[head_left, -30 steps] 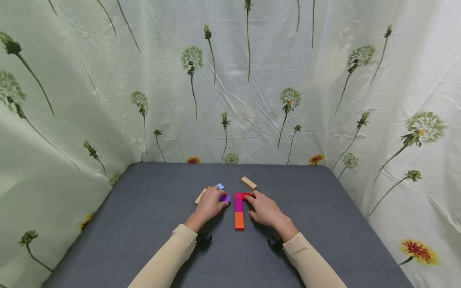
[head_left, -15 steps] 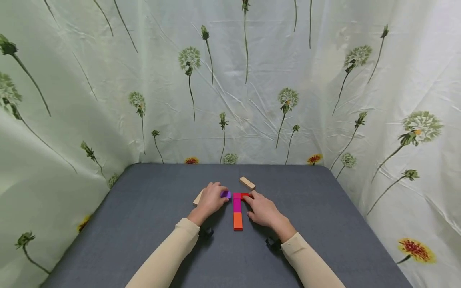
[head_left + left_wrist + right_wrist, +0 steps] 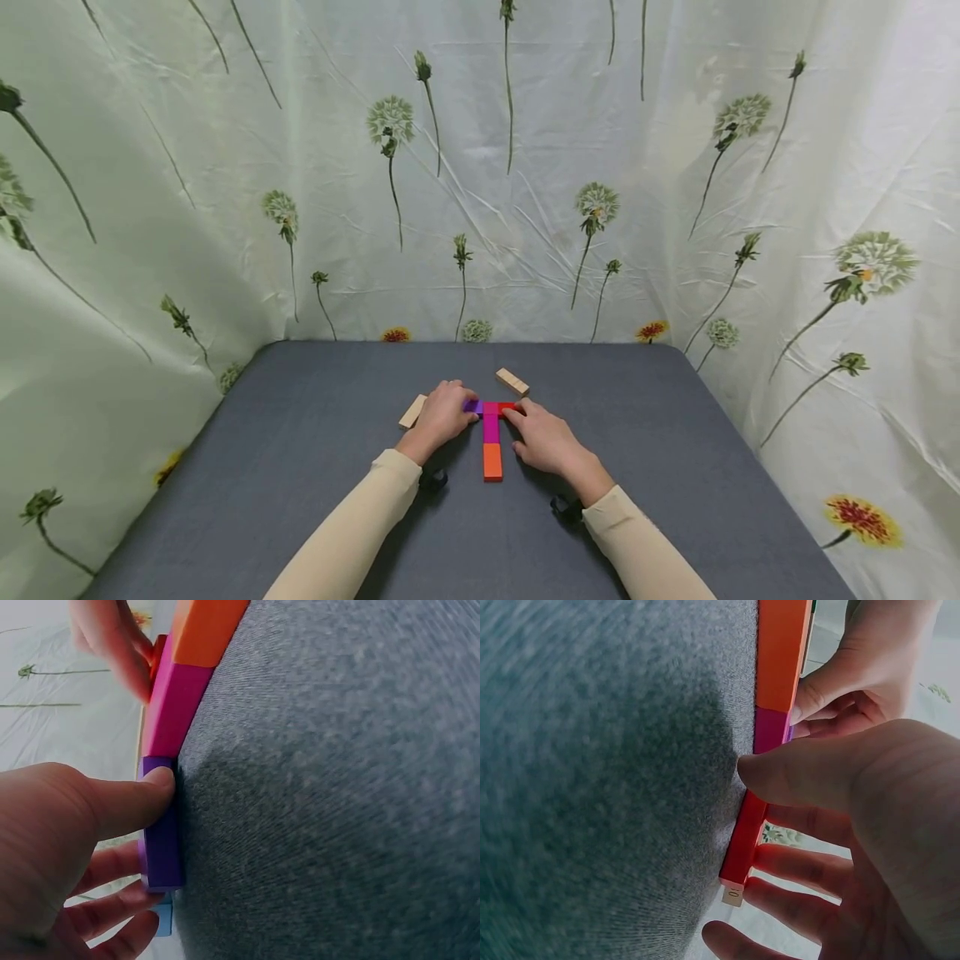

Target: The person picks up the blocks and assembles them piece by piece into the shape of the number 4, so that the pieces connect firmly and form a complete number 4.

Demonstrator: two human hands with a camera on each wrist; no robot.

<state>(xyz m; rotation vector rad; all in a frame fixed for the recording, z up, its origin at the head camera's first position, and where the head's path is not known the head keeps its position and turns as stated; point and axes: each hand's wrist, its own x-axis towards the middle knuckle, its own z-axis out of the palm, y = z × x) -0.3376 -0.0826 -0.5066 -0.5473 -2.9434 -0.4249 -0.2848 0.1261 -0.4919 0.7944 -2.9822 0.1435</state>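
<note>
Nearest, an orange block point(image 3: 492, 465) and magenta stem point(image 3: 491, 429) are lying joined; the left hand point(image 3: 442, 414) is pinching the purple block point(image 3: 163, 851) against its top, and the right hand point(image 3: 549, 437) is resting relaxed fingers on the red block point(image 3: 742, 844) opposite, so a T-shape is apparently nearing completion. Outside it, a wooden block point(image 3: 413, 412), a light-blue block point(image 3: 163, 920) and, farthest, another wooden piece point(image 3: 512, 382) are lying unjoined
</note>
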